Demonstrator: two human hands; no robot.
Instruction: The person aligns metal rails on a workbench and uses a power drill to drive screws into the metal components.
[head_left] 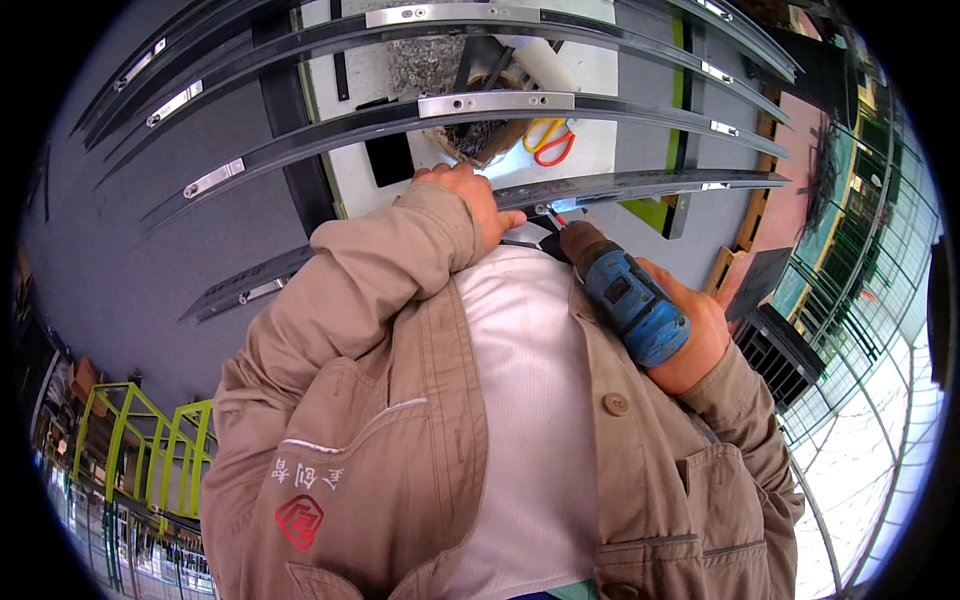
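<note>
My right hand (pixel 700 335) is closed around a blue cordless drill (pixel 638 310), its body tilted up and to the left. The drill's red-marked bit (pixel 557 217) meets the nearest black metal profile (pixel 640 183) at a small silver fitting (pixel 543 209), mostly hidden by the chuck. Left of the bit, my left hand (pixel 460 195) grips the same profile, fingers over its far side and thumb on the near side. A bright light falls around the bit.
Further black profiles with silver plates (pixel 497 103) lie in rows beyond. Between them are a container of dark screws (pixel 485 140), red-and-yellow scissors (pixel 553 143) and a white roll (pixel 548 67). Green frames (pixel 140 440) stand lower left, wire racks (pixel 850 270) at the right.
</note>
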